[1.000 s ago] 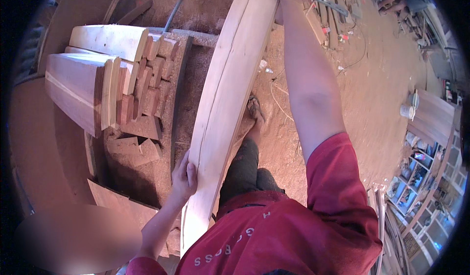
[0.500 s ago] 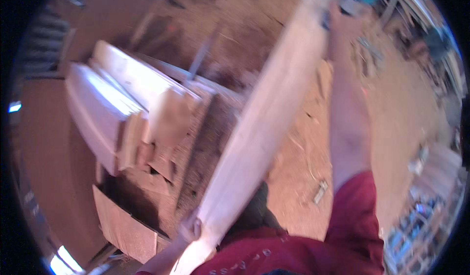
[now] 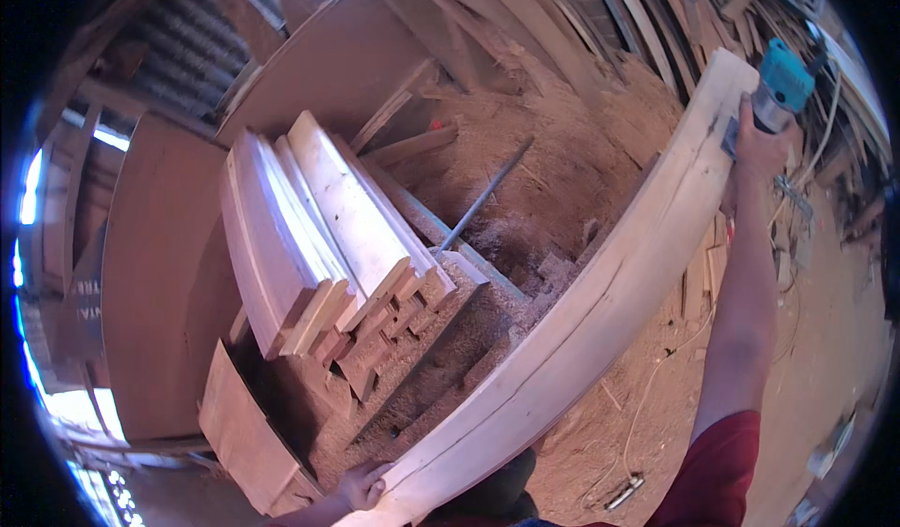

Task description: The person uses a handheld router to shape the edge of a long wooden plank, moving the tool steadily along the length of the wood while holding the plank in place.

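Cream-pale wood runs across in front of me: the plank, its near end at the bottom of my view, just left of centre, where my left hand has its left edge. My fingers are curled in a partly closed grip on that edge; the undersides of the fingertips are hidden. My red sleeve is low on the right.

The plank is long, broad and smooth-faced, whitish where light catches it and pinker toward the middle. A dark, uneven line like a crack follows the grain for much of its length. Its long axis slants from near left to far right, and it looks bowed, though I cannot tell how much of that is the lens. The far end points to the upper right, cut off bluntly with softened corners.

Left of the plank, well apart from it, is a stack of boards, with a thin rod slanting just beyond. To the plank's right, a pale cord curls over the dusty ground.

At the far end my right hand is closed around the lower body of a teal power tool, beside the plank's right edge. Behind it, long timbers lean together.
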